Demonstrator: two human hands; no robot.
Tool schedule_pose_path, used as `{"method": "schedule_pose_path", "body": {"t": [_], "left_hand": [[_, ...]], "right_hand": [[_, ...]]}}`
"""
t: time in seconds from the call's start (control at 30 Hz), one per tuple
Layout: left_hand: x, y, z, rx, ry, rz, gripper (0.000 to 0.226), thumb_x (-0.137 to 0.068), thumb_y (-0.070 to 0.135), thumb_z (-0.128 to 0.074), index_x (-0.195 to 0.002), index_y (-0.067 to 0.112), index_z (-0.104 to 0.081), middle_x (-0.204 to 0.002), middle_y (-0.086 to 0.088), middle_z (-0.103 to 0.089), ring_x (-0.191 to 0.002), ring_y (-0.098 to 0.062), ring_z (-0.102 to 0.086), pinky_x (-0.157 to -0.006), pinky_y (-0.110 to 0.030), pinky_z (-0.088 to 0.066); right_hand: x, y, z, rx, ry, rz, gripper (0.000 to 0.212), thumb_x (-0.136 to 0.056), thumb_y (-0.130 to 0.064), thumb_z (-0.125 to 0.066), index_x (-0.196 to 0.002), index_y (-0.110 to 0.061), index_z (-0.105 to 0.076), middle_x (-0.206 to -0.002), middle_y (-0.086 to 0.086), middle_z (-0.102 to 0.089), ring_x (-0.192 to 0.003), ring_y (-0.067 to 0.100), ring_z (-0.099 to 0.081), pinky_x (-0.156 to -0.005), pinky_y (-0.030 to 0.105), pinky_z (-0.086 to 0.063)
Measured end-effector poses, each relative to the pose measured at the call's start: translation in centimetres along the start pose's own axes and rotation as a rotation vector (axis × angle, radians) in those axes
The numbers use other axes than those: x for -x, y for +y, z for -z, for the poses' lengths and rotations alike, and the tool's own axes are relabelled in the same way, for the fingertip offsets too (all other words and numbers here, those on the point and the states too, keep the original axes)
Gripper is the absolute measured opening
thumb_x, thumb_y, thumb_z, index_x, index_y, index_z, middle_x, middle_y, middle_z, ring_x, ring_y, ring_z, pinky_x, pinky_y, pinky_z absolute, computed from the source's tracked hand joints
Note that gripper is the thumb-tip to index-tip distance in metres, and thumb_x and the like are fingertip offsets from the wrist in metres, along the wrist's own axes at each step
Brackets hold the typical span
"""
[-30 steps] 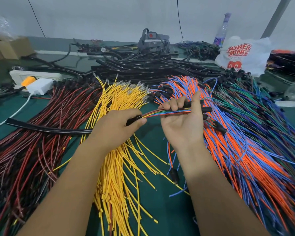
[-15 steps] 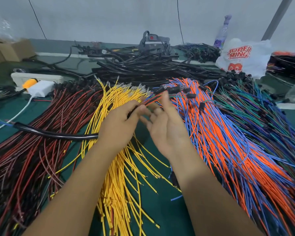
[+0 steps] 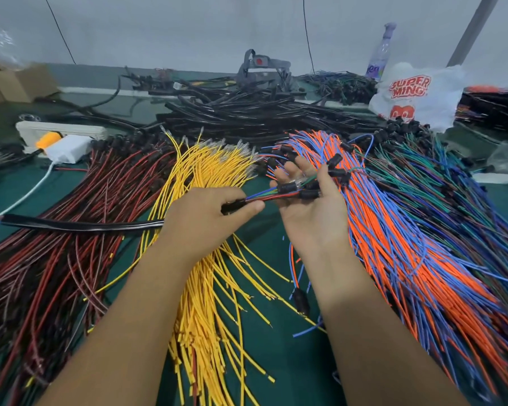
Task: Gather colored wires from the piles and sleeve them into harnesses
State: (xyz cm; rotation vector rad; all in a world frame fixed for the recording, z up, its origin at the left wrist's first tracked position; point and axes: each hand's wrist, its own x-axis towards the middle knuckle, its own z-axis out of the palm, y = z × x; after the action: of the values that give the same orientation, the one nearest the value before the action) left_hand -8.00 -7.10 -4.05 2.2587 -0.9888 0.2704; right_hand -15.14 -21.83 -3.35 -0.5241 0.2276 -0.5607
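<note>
Bare green mat (image 3: pixel 258 250) is showing between the yellow wires (image 3: pixel 206 288) and orange-blue pile (image 3: pixel 408 244); wires are crowding everything else.

One legible marking was recorded: red block lettering "SUPER MING" on a white plastic bag (image 3: pixel 417 95) at the far right of the tabletop (image 3: pixel 264 361). A clear bottle (image 3: pixel 379 58) behind the bag carried a label, but its print was too small and blurred to read.
</note>
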Motion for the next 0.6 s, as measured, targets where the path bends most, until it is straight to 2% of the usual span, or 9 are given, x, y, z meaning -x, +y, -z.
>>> {"method": "schedule_pose_path", "body": {"t": [0.07, 0.17, 0.27, 0.4, 0.5, 0.57, 0.6], "left_hand": [[-0.1, 0.0, -0.1, -0.002, -0.003, 0.016, 0.056, -0.079, 0.078, -0.034, -0.075, 0.03, -0.061, -0.056, 0.011, -0.052, -0.051, -0.005, -0.047, -0.048, -0.027, -0.027], [-0.2, 0.0, -0.2, -0.034, -0.011, 0.002, 0.046, -0.084, 0.071, -0.036, -0.077, 0.031, -0.058, -0.054, 0.01, -0.051, -0.052, -0.004, -0.048, -0.047, -0.026, -0.027], [-0.2, 0.0, -0.2, -0.049, -0.025, -0.034, 0.048, -0.086, 0.07, -0.034, -0.079, 0.027, -0.054, -0.054, 0.006, -0.05, -0.051, -0.005, -0.047, -0.047, -0.028, -0.03], [0.0, 0.1, -0.1, -0.03, -0.042, -0.049, 0.032, -0.091, 0.061, -0.035, -0.075, 0.036, -0.049, -0.053, 0.008, -0.048, -0.051, -0.005, -0.046, -0.047, -0.027, -0.027], [0.0, 0.2, -0.2, -0.078, -0.029, -0.085, 0.028, -0.092, 0.055, -0.036, -0.074, 0.035, -0.045, -0.054, 0.009, -0.048, -0.053, -0.004, -0.047, -0.047, -0.027, -0.029], [0.0, 0.2, -0.2, -0.068, -0.031, -0.111, 0.02, -0.093, 0.052, -0.038, -0.08, 0.039, -0.045, -0.056, 0.01, -0.049, -0.054, -0.004, -0.046, -0.046, -0.027, -0.029], [0.0, 0.1, -0.2, -0.065, -0.04, -0.125, 0.015, -0.094, 0.05, -0.039, -0.088, 0.041, -0.049, -0.057, 0.011, -0.049, -0.054, -0.004, -0.046, -0.046, -0.027, -0.029]], "right_hand": [[-0.3, -0.4, 0.2, 0.001, -0.047, 0.006, 0.022, -0.103, -0.021, -0.038, -0.103, -0.01, -0.058, -0.086, 0.006, -0.067, -0.078, 0.02, -0.067, -0.072, 0.032, -0.055], [-0.3, -0.5, 0.1, 0.081, -0.098, 0.027, 0.023, -0.103, -0.019, -0.038, -0.106, -0.012, -0.059, -0.086, 0.006, -0.068, -0.078, 0.02, -0.068, -0.074, 0.031, -0.052], [-0.3, 0.2, 0.0, 0.263, -0.132, -0.009, 0.028, -0.103, -0.024, -0.038, -0.11, -0.011, -0.061, -0.092, 0.007, -0.07, -0.083, 0.021, -0.066, -0.072, 0.028, -0.051], [0.0, 0.6, -0.5, 0.234, -0.159, -0.045, 0.038, -0.092, -0.041, -0.05, -0.111, -0.01, -0.06, -0.098, 0.007, -0.068, -0.09, 0.021, -0.065, -0.081, 0.03, -0.049], [-0.1, 1.1, -0.6, 0.285, -0.197, 0.049, 0.03, -0.079, -0.035, -0.063, -0.1, -0.014, -0.063, -0.089, 0.007, -0.069, -0.083, 0.019, -0.068, -0.075, 0.028, -0.055], [0.0, 1.5, -0.6, 0.453, -0.207, 0.138, 0.008, -0.085, -0.027, -0.063, -0.084, -0.019, -0.066, -0.08, 0.007, -0.07, -0.076, 0.019, -0.068, -0.068, 0.027, -0.054], [-0.1, 1.7, -0.5, 0.521, -0.195, 0.175, 0.015, -0.091, -0.023, -0.06, -0.078, -0.021, -0.067, -0.078, 0.007, -0.07, -0.073, 0.019, -0.068, -0.066, 0.026, -0.053]]}}
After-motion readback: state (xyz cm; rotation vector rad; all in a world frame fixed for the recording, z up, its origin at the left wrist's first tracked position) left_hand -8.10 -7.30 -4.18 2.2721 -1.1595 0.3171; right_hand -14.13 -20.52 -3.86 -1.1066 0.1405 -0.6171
